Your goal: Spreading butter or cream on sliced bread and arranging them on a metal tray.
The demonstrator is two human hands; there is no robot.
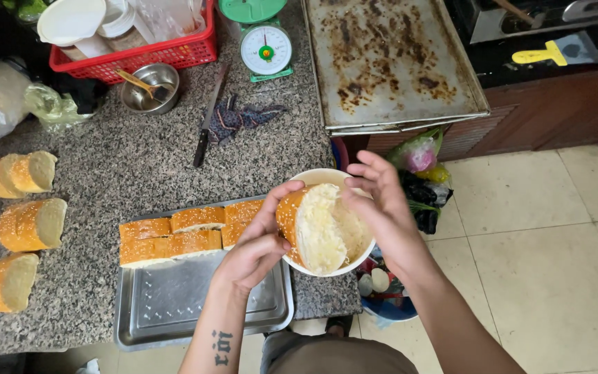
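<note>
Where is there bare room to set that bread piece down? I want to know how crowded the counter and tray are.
The near half of the metal tray is bare, below the row of bread slices. The granite counter is open between the loaf chunks at left, the knife and the tray. The back edge is crowded: red basket, steel bowl, scale.

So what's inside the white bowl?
A sesame bread piece, cut face up, pressed into the white bowl by the left hand and right hand. Whatever lies beneath the bread is covered.

Single head view, steeply downward, close over granite counter point(126, 166) and floor point(548, 263).
</note>
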